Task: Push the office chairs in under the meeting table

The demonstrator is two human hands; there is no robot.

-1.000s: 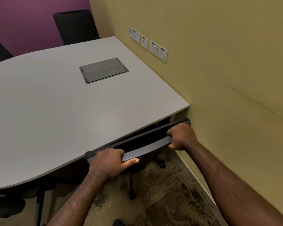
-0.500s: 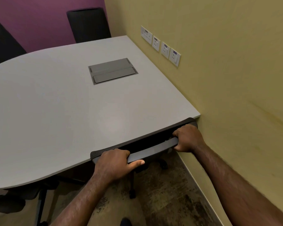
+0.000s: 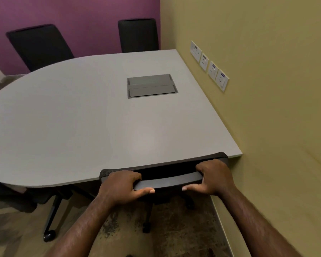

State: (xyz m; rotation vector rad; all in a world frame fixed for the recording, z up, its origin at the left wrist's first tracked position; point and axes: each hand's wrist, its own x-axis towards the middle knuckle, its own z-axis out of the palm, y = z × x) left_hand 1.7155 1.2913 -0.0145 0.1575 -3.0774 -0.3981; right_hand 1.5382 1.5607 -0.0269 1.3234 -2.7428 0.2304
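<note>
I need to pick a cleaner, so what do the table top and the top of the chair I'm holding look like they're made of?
Table top: probably matte grey laminate, smooth and even with a soft glare patch. Chair top, gripped by left hand and right hand: looks like matte dark plastic, with a textured, mesh-like fabric edge behind it.

Pale grey meeting table (image 3: 67, 127) with a darker grey cable hatch (image 3: 151, 86); black office chairs (image 3: 39, 45); purple wall (image 3: 72, 15) at twelve o'clock, mustard-yellow wall (image 3: 276, 89) at three; mottled brown floor (image 3: 174, 238).
</note>
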